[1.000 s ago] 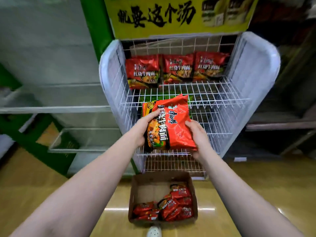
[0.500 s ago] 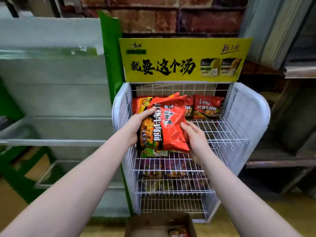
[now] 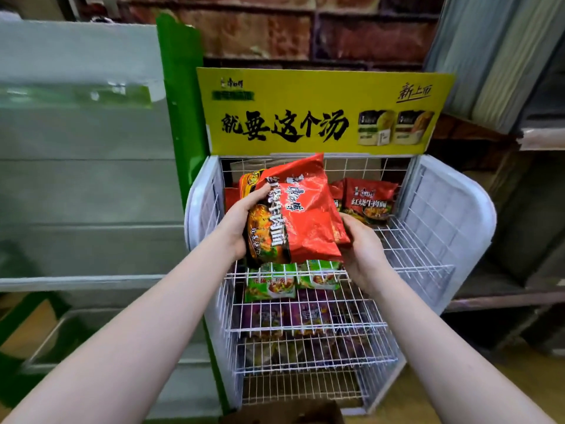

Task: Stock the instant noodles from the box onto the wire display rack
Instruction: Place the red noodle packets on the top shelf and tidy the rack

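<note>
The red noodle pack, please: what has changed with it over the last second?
The red noodle pack has risen from in front of the lower tiers of the wire rack to its top tier, carried by the left hand and right hand, which keep their grip. The shelved red packs, green packs and purple packs stayed put.

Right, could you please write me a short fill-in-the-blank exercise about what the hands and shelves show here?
1. The left hand and right hand together grip a large ____ noodle pack over the top shelf.
2. The sign above the wire rack is ____ with black characters.
3. The second-shelf packs are ____.
4. The third-shelf packs are ____.

Missing words: red; yellow; green; purple.
</note>
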Available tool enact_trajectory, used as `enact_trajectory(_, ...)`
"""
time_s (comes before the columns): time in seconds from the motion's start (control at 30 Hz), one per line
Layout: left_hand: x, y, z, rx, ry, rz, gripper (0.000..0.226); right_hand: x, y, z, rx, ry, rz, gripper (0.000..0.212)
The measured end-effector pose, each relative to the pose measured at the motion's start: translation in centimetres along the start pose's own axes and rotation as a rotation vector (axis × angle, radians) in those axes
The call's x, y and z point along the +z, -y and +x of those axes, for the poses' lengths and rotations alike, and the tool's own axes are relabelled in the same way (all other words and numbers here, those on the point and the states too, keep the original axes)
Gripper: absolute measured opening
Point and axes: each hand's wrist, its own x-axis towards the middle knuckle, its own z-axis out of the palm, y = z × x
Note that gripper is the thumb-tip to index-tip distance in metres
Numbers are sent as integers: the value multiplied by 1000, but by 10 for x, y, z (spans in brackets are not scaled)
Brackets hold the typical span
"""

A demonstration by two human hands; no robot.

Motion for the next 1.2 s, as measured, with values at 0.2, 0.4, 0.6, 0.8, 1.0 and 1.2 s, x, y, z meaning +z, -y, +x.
enact_trajectory(0.2, 3, 20, 48, -50, -29, -130, 28, -24, 5, 56, -14, 126, -62, 22)
enact_trajectory(0.4, 29, 29, 101, -85, -106, -143, 30, -61, 17, 130, -81, 262, -277, 43)
enact_trajectory(0.6, 50, 24, 142, -223, -141, -1, 41, -91, 26, 186, -113, 427, -418, 58)
enact_trajectory(0.8, 51, 20, 163, -290, -147, 39, 35, -101, 33, 213, -158, 493, -502, 84)
enact_trajectory(1.0, 42, 17, 158, -282, -70, 53, 30, -97, 22, 205, -137, 433, -464, 36)
enact_trajectory(1.2, 34, 13, 146, -313, 8, 53, 29, -81, 18, 179, -155, 483, -385, 36)
